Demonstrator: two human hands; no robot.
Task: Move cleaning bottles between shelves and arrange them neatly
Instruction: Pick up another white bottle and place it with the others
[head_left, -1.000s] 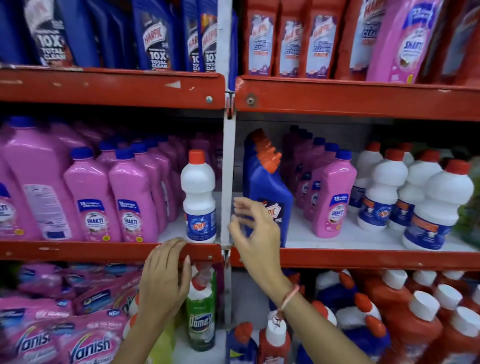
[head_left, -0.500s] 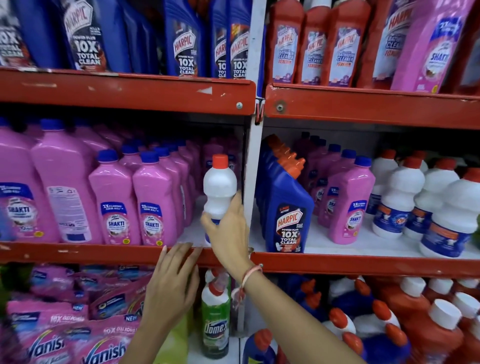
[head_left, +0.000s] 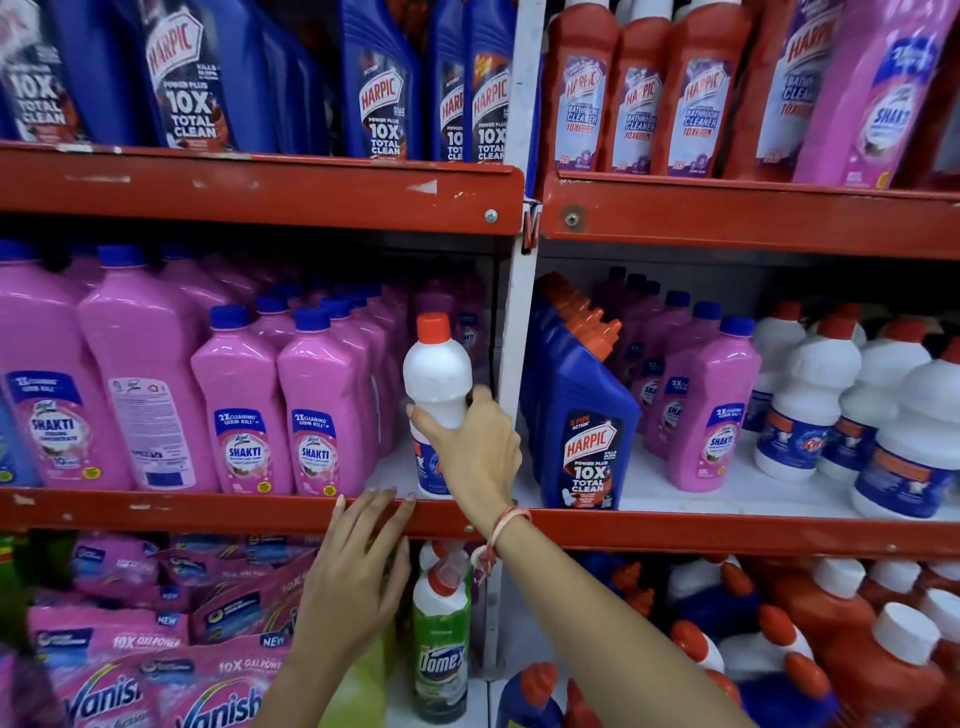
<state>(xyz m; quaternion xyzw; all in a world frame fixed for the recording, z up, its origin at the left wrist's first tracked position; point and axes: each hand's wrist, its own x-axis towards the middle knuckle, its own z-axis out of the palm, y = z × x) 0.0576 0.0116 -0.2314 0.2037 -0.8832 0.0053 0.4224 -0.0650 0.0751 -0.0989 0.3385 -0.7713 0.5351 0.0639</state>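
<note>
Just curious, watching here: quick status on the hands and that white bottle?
Right hand wrapped around white red-capped bottle, upright on middle shelf. Left hand open, at red shelf edge. Pink Shakti bottles close beside.

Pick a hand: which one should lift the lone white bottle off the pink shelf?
Right. The right hand is already wrapped around the white bottle at its waist. The left hand is flat on the red shelf edge, holding nothing.

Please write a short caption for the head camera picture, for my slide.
Right hand grips a lone white bottle beside pink Shakti bottles; left hand rests on the red shelf edge.
</note>
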